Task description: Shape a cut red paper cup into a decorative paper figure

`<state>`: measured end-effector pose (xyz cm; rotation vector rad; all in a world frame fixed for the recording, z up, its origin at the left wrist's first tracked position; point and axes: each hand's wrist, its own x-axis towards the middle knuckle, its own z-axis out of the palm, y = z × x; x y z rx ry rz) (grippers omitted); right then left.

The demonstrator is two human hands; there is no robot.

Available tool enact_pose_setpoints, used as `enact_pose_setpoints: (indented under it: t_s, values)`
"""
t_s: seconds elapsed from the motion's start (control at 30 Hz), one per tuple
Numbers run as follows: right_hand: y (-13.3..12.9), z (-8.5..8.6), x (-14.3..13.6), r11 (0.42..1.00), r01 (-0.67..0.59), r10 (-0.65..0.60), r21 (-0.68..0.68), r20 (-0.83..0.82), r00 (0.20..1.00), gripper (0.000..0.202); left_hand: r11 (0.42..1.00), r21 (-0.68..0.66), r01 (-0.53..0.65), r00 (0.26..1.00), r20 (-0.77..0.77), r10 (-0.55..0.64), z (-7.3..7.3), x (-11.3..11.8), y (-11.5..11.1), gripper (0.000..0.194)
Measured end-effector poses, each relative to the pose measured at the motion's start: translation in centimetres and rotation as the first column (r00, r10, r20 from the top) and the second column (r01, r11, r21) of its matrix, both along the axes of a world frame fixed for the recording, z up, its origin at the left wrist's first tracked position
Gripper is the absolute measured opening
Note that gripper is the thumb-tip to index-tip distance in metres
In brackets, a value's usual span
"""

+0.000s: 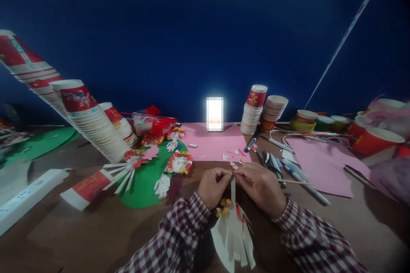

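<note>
In the middle of the head view, my left hand (211, 187) and my right hand (263, 187) meet, thumbs and fingers pinched together. Both grip the upper end of a narrow white paper strip (233, 191). That strip rises from a paper cup cut into strips (229, 239), which lies near the front of the table between my forearms. Small curled yellow-and-red rolls (225, 210) show at its upper left. A thin pale stick (294, 182) juts out to the right from behind my right hand; whether that hand holds it I cannot tell.
Stacked paper cups (96, 123) lean at the left, by a power strip (32, 196). Paper figures and a curled-strip ring (180, 163) lie on green paper (134, 196). Pink sheets (211, 145), pens (307, 183), scissors (277, 166) and more cups (254, 111) stand or lie beyond.
</note>
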<state>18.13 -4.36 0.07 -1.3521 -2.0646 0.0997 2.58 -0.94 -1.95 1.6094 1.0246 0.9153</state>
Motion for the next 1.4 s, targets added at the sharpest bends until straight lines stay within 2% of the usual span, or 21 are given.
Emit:
enact_pose_setpoints:
  t_s: [0.17,0.5,0.7,1.07,1.27,1.4]
  values:
    - [-0.01,0.02,0.04,1.0,-0.003,0.002,0.015,0.004,1.0,0.018,0.992,-0.113,0.063,0.996,0.064,-0.056,0.13,-0.11,0.15,0.026]
    - [0.04,-0.23,-0.1,0.999,-0.029,0.029,0.029,0.001,1.0,0.017,0.979,-0.198,0.056,0.991,0.129,-0.031,0.03,-0.04,0.27,0.02]
    - [0.01,-0.3,-0.29,0.998,-0.052,0.052,0.023,0.013,0.999,0.016,0.931,-0.355,0.081,0.985,0.174,-0.019,0.15,-0.15,0.29,0.017]
    - [-0.1,-0.25,-0.55,0.993,-0.092,0.09,0.07,0.041,0.995,0.017,0.938,-0.331,0.099,0.994,0.083,-0.076,-0.23,-0.52,0.78,0.011]
    - [-0.17,-0.45,-0.57,0.99,-0.064,0.053,0.126,0.087,0.995,0.015,0.93,-0.345,0.13,0.985,0.155,-0.08,-0.14,-0.56,0.84,0.008]
    - [-0.23,-0.33,-0.61,0.985,-0.055,0.032,0.161,0.14,0.99,0.015,0.929,-0.338,0.151,0.974,0.21,-0.082,0.03,-0.66,0.72,0.017]
